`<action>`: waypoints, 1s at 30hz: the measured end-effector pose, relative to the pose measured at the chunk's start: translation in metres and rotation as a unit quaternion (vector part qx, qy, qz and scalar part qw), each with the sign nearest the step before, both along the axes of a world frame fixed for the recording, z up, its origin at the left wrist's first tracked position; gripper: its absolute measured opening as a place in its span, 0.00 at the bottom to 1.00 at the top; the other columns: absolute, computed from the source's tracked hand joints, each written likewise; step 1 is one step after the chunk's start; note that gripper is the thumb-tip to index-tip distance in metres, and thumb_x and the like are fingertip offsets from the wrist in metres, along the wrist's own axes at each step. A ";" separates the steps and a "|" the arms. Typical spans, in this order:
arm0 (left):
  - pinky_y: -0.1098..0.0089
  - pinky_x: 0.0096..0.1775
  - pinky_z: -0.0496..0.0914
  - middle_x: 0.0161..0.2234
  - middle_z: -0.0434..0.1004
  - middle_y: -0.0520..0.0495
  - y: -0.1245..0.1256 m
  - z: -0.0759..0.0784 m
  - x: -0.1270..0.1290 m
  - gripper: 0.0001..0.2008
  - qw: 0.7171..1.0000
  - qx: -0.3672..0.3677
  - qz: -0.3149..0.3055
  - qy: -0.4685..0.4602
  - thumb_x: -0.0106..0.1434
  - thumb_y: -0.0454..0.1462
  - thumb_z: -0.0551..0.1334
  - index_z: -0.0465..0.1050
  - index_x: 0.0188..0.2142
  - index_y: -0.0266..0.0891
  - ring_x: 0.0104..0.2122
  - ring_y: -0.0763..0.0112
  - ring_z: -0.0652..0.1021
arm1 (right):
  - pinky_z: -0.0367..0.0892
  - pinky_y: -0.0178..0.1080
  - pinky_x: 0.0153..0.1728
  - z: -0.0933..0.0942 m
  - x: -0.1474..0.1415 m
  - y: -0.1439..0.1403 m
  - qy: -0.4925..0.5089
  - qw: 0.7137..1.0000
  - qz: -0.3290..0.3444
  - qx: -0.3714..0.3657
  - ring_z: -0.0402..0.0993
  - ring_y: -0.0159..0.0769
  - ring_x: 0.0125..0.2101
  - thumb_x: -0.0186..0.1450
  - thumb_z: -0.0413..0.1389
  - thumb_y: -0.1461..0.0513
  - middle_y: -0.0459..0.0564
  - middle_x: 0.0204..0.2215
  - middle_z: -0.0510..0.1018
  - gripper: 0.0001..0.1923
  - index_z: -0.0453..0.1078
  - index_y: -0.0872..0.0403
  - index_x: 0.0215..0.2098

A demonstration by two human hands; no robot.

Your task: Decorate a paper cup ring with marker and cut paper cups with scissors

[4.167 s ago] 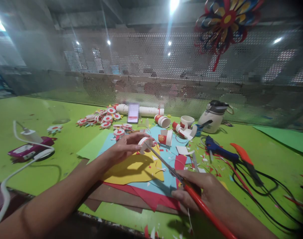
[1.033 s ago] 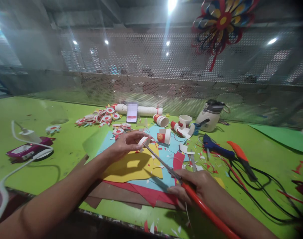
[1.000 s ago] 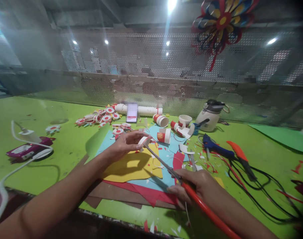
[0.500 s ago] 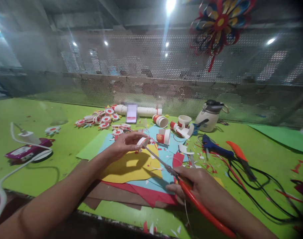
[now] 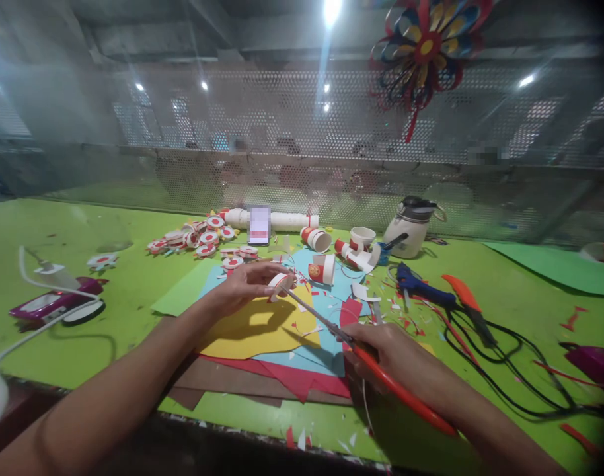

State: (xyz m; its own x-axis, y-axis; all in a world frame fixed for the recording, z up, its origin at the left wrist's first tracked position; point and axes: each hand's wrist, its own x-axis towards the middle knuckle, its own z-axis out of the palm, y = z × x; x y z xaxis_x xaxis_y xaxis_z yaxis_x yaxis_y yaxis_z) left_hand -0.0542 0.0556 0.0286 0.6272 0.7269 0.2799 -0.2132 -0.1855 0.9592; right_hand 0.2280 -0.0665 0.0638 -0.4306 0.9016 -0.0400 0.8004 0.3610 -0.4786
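My left hand (image 5: 247, 284) pinches a small white and red paper cup piece (image 5: 276, 283) above the coloured sheets. My right hand (image 5: 388, 354) grips red-handled scissors (image 5: 332, 324), whose long blades reach up-left to the piece between my left fingers. Under both hands lie stacked paper sheets: yellow (image 5: 262, 330), light blue (image 5: 326, 344), red (image 5: 287, 377) and brown.
Paper cups (image 5: 319, 239) and a white tube (image 5: 287, 220) lie behind, with a phone (image 5: 259, 225) and several red-white discs (image 5: 203, 237). A white jug (image 5: 411, 228), blue glue gun (image 5: 421, 287), orange tool (image 5: 463, 294) and black cables (image 5: 500, 357) sit right. A purple device (image 5: 51, 305) with white cable lies left.
The view has drifted slightly right and down. My hands keep their hold; the scissors stay at the cup piece, and my right hand sits a little closer to the sheets.
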 end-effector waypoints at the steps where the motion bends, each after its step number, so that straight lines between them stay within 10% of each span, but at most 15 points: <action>1: 0.62 0.44 0.72 0.50 0.77 0.36 0.001 -0.001 -0.001 0.20 1.000 -0.002 -0.001 -0.005 0.55 0.35 0.69 0.76 0.48 0.38 0.46 0.56 0.78 | 0.57 0.36 0.28 0.000 0.001 0.001 0.008 1.000 0.008 0.003 0.68 0.35 0.27 0.67 0.48 0.61 0.47 0.24 0.75 0.12 0.67 0.54 0.27; 30: 0.56 0.56 0.63 0.52 0.75 0.35 -0.013 0.017 0.005 0.26 0.999 0.004 -0.027 -0.023 0.51 0.35 0.71 0.75 0.51 0.36 0.55 0.51 0.72 | 0.68 0.35 0.25 0.018 0.002 -0.013 0.134 0.990 0.020 -0.046 0.74 0.37 0.24 0.68 0.49 0.49 0.47 0.22 0.77 0.19 0.76 0.50 0.34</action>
State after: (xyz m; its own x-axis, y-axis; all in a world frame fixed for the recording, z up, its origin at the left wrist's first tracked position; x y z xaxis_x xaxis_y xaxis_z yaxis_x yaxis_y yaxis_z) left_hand -0.0491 0.0422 0.0454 0.6513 0.6900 0.3158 -0.2676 -0.1805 0.9465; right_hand 0.2298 -0.0794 0.0819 -0.4725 0.8813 -0.0017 0.6266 0.3346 -0.7038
